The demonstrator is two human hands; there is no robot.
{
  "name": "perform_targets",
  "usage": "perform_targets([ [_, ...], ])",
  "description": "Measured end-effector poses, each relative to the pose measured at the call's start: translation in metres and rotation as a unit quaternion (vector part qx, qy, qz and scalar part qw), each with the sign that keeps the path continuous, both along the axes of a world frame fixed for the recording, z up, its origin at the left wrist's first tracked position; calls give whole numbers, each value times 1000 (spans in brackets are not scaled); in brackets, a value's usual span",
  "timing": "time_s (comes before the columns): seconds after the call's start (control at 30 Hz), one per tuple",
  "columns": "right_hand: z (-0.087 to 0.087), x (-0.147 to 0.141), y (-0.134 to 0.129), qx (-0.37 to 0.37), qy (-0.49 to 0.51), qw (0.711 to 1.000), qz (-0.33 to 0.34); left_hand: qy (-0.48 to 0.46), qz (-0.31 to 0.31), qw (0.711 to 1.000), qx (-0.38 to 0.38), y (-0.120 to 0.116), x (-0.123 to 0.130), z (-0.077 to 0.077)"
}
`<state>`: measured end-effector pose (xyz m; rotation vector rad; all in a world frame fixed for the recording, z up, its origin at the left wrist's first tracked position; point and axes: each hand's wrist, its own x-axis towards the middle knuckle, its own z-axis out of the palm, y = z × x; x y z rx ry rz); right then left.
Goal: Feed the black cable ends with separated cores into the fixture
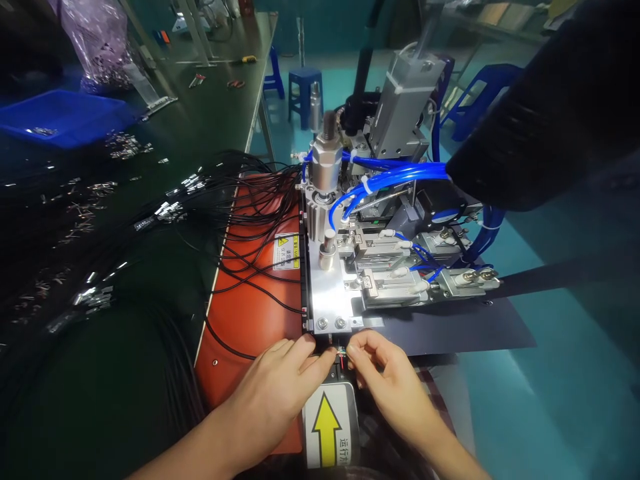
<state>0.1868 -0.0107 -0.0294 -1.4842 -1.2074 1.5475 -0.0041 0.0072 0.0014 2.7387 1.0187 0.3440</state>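
Observation:
Close in front of the machine's metal plate point(330, 293), my two hands work at one cable end. A black cable point(227, 343) runs from the left into my left hand point(283, 383), whose fingers are closed around it. Past those fingertips, thin coloured wires point(342, 353) stick out, a red one among them. Thumb and forefinger of my right hand point(387, 373) pinch at these wires; the exact contact is too small to make out. Just below lies a label with a yellow arrow point(326, 430).
Air cylinders point(395, 287) and blue hoses point(400, 172) fill the machine's right side. Several black cables cross the red cover point(250, 267) from the dark table point(210, 87). A blue tray point(65, 117) and a pink bag point(97, 40) lie left; a blue stool point(306, 93) stands behind.

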Motion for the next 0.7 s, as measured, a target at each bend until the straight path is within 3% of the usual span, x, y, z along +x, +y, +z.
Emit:
perform_targets([
  [0.7,-3,-2,-5,33,-6,999,-14,-17,-2,999,47,2,4,3],
])
